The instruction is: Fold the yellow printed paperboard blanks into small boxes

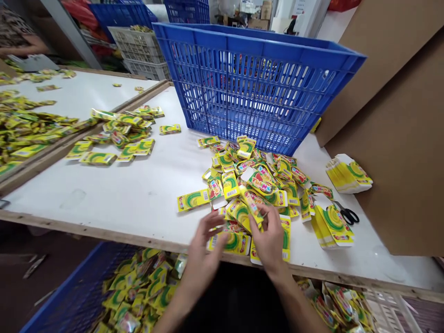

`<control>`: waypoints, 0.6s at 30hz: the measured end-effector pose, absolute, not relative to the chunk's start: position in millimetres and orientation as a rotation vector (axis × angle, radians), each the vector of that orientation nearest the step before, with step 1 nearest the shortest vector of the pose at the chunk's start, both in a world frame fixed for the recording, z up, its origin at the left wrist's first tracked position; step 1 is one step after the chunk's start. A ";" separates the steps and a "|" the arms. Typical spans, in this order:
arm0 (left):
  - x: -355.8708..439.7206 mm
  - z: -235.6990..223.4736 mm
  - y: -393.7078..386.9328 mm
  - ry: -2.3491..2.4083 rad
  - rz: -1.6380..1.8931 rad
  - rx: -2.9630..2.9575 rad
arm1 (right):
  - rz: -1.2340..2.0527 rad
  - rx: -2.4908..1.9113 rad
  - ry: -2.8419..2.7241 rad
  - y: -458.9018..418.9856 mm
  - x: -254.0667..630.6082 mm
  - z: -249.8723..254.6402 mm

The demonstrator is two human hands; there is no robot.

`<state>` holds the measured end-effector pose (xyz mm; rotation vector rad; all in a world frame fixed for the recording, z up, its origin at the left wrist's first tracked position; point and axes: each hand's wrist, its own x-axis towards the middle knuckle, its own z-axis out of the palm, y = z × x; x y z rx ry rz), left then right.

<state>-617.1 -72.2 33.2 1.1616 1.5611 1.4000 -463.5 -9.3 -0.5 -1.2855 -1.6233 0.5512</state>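
Observation:
My right hand (268,236) pinches a small yellow-and-green candy box (252,203) between thumb and fingers, holding it tilted above the pile. To its left, my left hand (207,243) is empty, with fingers apart and a little blurred, over the front of the table. Beneath and beyond both hands spreads a heap of similar printed boxes (262,178), some with white flaps sticking out. A flat yellow box (231,243) lies by the table's front edge, next to my left fingers. Another box (193,200) lies at the heap's left side.
A blue plastic crate (260,92) stands behind the heap. Stacks of flattened boxes (331,222) and black-handled scissors (348,215) lie right, beside brown cardboard (391,162). Full bins of boxes (138,291) sit below the table edge. Wooden strips (55,155) divide the table; a person (24,37) sits far left.

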 end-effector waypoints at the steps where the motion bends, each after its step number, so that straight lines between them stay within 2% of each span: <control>1: -599.4 28.9 -62.7 1.416 1.422 1.117 | 0.557 -1.230 -1.679 -22.0 -464.4 -0.5; 5: -567.2 16.3 -40.6 1.275 1.508 0.894 | 0.605 -1.028 -1.871 -56.7 -456.7 -7.0; 7: -568.2 9.4 -42.2 1.218 1.479 0.892 | 0.607 -1.068 -1.814 -60.0 -446.5 -11.9; 12: -577.3 -8.7 -59.3 1.183 1.342 1.196 | 0.776 -1.245 -1.480 -51.0 -426.2 -26.2; 18: -591.4 -16.5 -61.2 1.182 1.139 1.581 | 0.846 -1.093 -1.727 -48.3 -419.4 -30.4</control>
